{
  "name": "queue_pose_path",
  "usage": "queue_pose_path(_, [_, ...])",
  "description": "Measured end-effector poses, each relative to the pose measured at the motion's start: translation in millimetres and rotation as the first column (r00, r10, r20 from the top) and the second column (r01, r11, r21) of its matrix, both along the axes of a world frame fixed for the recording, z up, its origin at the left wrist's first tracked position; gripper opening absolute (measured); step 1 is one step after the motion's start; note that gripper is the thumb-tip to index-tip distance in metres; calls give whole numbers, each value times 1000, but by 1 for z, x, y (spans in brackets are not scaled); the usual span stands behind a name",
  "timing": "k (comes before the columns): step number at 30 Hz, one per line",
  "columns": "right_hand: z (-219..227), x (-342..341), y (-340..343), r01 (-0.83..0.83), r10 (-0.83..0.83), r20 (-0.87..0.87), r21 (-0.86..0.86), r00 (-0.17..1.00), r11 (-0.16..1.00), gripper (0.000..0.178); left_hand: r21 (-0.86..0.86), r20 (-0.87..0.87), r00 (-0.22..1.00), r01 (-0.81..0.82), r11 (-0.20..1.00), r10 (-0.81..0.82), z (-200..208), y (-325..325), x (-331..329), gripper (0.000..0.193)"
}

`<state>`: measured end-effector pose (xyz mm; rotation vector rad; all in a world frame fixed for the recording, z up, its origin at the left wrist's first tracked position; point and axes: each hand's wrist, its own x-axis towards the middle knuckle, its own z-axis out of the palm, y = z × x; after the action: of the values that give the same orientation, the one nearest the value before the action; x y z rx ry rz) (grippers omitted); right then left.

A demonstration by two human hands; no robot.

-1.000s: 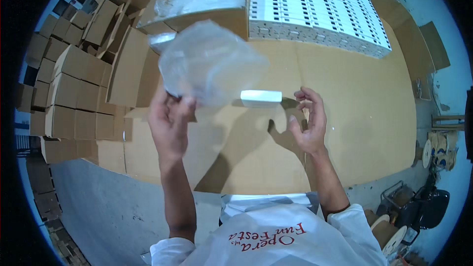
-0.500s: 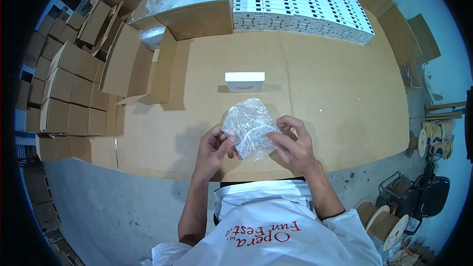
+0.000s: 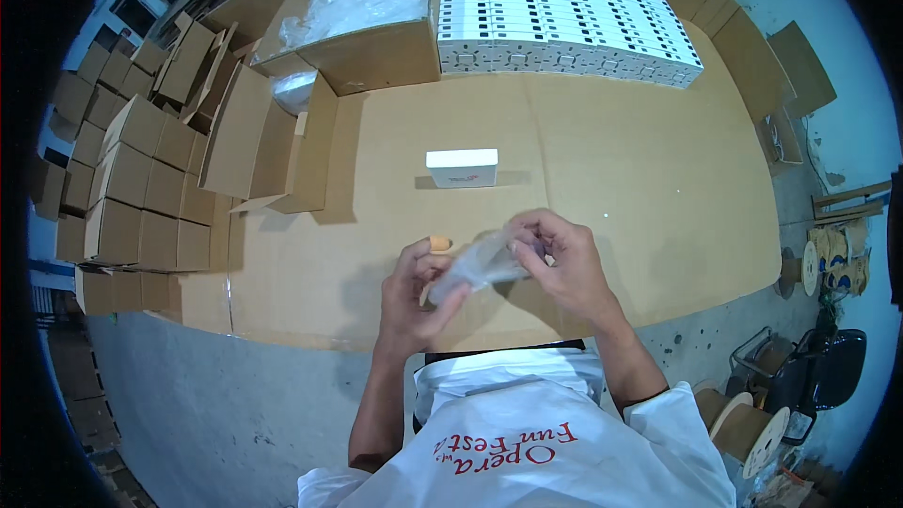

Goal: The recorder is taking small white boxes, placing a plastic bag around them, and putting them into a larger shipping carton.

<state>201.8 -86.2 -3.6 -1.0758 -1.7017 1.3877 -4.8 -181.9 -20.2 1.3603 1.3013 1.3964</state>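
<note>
A crumpled clear plastic bag [image 3: 487, 261] is stretched between my hands above the near part of the table, slanting up to the right and blurred by motion. My left hand [image 3: 411, 299] holds its lower left end between thumb and fingers; an orange finger cover [image 3: 439, 244] sits on one fingertip. The upper right end is pinched in my right hand [image 3: 567, 265]. Whether anything lies inside the bag I cannot make out. Just beyond my hands, a small white box [image 3: 462, 168] stands on the cardboard-covered table [image 3: 640, 160].
At the back, a large carton [image 3: 386, 55] holds clear plastic bags, beside rows of white boxes [image 3: 564, 23]. An open carton [image 3: 268, 146] with a wrapped item stands on the left. Stacked brown boxes [image 3: 141, 193] rise beyond it. Cable spools [image 3: 752, 433] and a black chair [image 3: 828, 372] are at lower right.
The plastic bag has gone from spread out and facing up to a narrow, slanted strip. My right hand has turned and risen slightly; my left fingers have opened out somewhat around their end.
</note>
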Motion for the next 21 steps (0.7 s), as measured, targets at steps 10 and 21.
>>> queue_pose_path(10, [7,-15,1,-150,11,265,509,964,847,36,-180,191,977,-57,982,91,-21,3,-9,49])
queue_pose_path(21, [-15,-19,14,-44,59,-54,243,997,969,10,-324,143,979,-92,942,145,-36,-7,-31,48])
